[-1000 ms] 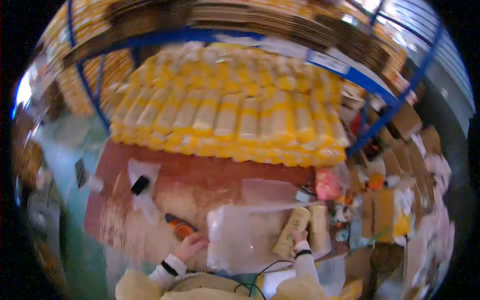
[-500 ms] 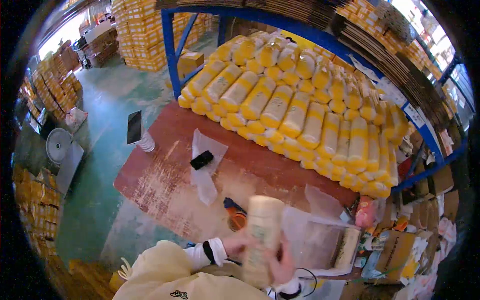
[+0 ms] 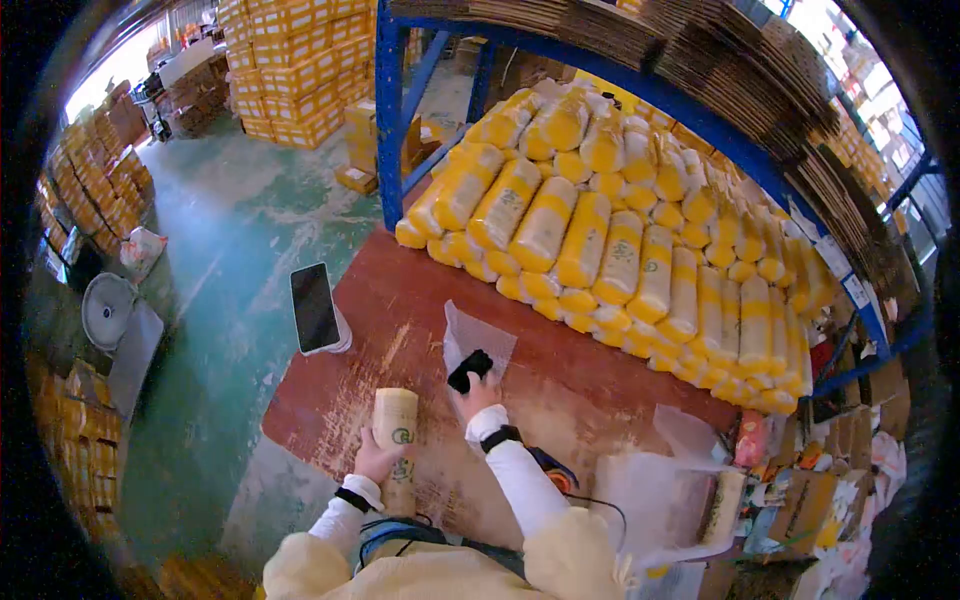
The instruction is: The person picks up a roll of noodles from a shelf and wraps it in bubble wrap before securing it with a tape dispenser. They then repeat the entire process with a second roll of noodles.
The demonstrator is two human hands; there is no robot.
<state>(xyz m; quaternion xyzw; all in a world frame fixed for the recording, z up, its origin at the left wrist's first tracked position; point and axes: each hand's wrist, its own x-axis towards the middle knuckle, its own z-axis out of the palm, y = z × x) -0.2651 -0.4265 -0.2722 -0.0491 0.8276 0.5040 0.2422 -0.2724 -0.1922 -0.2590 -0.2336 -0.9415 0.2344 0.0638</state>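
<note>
My left hand (image 3: 376,460) is wrapped round the side of a beige cylindrical pack (image 3: 397,415) with green print, which stands at the near edge of the red-brown tabletop. Farther forward, my right hand (image 3: 478,395) grips a small black object (image 3: 468,371) whose kind I cannot make out. Under that object lies a crumpled translucent plastic sheet (image 3: 490,332). Partly behind my right forearm is a dark and orange item (image 3: 556,474), with a black cord beside it.
Yellow-and-beige cylindrical packs (image 3: 620,255) are piled beneath a blue rack (image 3: 392,130). A dark-screened device (image 3: 315,308) leans at the left table edge. A plastic-covered tray (image 3: 650,500) with one pack lies right, beside cardboard clutter (image 3: 805,505). Stacked yellow cartons (image 3: 290,75) stand behind.
My right hand has left the beige pack and reached forward onto the black object. The pack, formerly between both hands, has moved left with my left hand. The view has shifted.
</note>
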